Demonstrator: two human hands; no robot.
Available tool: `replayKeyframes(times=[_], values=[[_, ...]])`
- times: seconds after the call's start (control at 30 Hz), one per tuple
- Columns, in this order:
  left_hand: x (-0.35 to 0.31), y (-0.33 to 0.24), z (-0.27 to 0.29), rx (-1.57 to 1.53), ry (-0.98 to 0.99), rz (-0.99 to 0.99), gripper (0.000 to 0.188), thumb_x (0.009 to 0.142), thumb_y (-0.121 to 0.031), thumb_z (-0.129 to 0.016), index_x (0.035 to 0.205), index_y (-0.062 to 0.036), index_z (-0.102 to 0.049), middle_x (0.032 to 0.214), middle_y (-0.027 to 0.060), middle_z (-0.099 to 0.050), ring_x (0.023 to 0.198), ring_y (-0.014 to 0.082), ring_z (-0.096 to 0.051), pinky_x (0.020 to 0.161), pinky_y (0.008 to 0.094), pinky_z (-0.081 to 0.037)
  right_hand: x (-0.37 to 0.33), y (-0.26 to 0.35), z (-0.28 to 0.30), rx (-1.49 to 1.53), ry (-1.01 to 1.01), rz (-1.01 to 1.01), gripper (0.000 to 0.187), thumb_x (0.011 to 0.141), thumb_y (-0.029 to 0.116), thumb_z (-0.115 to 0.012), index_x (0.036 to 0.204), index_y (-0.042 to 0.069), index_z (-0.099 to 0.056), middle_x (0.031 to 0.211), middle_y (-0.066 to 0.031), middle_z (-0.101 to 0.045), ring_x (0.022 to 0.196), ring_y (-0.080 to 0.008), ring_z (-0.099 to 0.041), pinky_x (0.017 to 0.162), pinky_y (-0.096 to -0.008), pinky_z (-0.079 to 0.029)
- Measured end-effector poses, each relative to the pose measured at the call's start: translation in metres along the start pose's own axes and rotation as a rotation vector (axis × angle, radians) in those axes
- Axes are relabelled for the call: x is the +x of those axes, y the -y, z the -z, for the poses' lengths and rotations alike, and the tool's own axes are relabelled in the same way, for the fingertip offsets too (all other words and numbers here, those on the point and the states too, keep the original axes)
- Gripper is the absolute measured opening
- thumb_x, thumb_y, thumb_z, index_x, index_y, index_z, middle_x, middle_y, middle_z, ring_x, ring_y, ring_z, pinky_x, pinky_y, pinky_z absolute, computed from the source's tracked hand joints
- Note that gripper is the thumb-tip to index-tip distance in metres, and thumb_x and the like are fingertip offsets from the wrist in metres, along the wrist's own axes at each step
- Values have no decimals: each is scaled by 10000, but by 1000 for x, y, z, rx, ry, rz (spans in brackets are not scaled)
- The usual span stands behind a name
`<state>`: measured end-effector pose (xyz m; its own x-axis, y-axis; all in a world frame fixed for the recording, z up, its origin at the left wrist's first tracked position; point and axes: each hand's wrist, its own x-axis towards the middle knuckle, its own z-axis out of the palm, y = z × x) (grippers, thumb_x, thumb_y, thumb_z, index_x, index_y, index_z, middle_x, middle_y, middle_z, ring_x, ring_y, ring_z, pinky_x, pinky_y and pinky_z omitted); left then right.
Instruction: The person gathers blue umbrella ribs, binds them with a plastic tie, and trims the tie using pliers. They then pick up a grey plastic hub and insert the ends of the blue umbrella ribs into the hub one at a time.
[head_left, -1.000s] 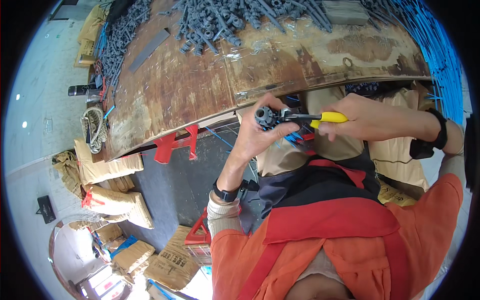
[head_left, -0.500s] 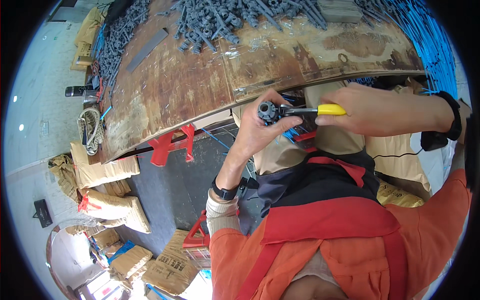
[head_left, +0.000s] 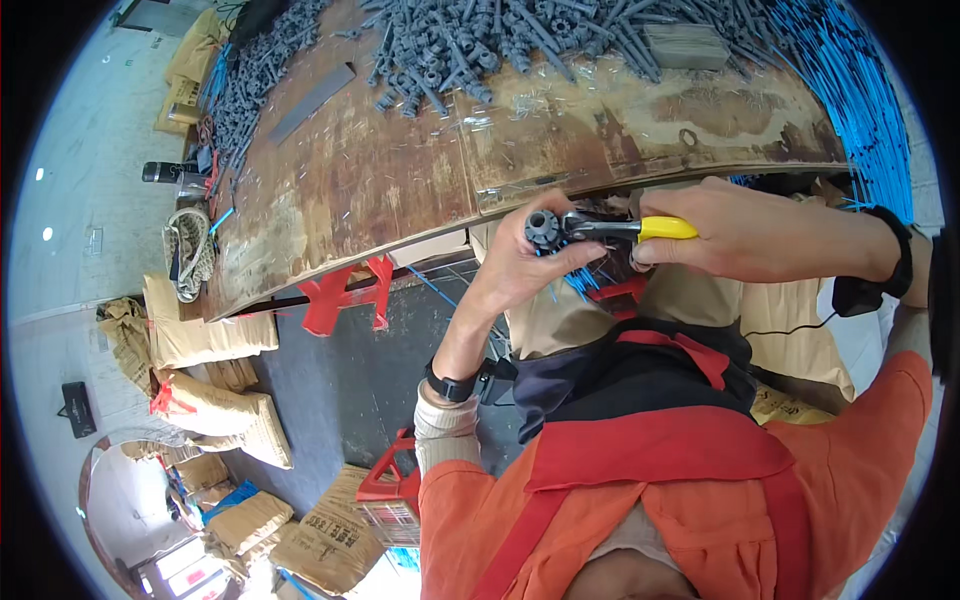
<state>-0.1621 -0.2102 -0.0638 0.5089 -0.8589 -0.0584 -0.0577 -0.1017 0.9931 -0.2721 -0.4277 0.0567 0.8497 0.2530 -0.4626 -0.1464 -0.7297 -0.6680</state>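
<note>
My left hand (head_left: 513, 262) is closed around a grey ribbed plastic fitting (head_left: 543, 230), whose round open end faces up between thumb and fingers. Cutting pliers with yellow handles (head_left: 667, 228) are gripped in my right hand (head_left: 750, 232). Their metal head reaches left to the side of the fitting, next to my left thumb; my fingers partly hide where the jaws meet it. Thin blue plastic rods (head_left: 580, 283) show just below the left hand, above my lap. Both hands are in front of the table's near edge.
A worn wooden table (head_left: 370, 180) carries a heap of grey plastic fittings (head_left: 450, 50), a flat grey strip (head_left: 311, 102) and small clippings. Long blue rods (head_left: 860, 110) hang over its right end. Brown sacks (head_left: 215, 325) and a red plastic stool (head_left: 392, 478) stand on the floor at left.
The table and its heap have shifted slightly down and right in view. The pliers have turned a little, showing more of their metal head; both hands keep their hold.
</note>
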Motion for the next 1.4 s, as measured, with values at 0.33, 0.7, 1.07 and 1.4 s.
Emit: replayKeyframes(times=[0.33, 0.7, 1.07, 1.4], values=[[6, -8, -17, -53, -260, -131, 325, 835, -73, -740, 1112, -51, -572, 786, -8, -609, 737, 69, -584, 651, 230, -468, 10, -25, -27, -167, -291, 14, 441, 922, 414, -577, 1098, 19, -492, 871, -180, -637, 784, -404, -609, 663, -473, -454], [-76, -89, 35, -588, -821, -680, 305, 949, -341, -610, 975, -46, -536, 786, 60, -590, 790, 187, -599, 769, 366, -515, -10, -96, -89, -827, -950, 846, 373, 712, 277, -724, 1012, 63, -666, 1019, -77, -634, 909, -303, -612, 776, -408, -507], [-18, 36, -42, -1351, -534, -348, 328, 987, -384, -519, 864, -80, -526, 907, 82, -626, 911, 231, -613, 870, 432, -511, -9, -76, -114, 1019, -803, 822, 352, 870, 122, -654, 1189, -6, -579, 1290, -134, -539, 1019, -158, -603, 877, -292, -502], [-50, 57, -93, -566, -494, 6, 359, 941, -250, -626, 1226, -36, -587, 1089, 97, -651, 1035, 183, -606, 914, 347, -491, -22, -56, -146, 1040, -968, 527, 238, 900, 110, -665, 1109, 8, -615, 950, 3, -643, 908, -84, -593, 799, -261, -485]])
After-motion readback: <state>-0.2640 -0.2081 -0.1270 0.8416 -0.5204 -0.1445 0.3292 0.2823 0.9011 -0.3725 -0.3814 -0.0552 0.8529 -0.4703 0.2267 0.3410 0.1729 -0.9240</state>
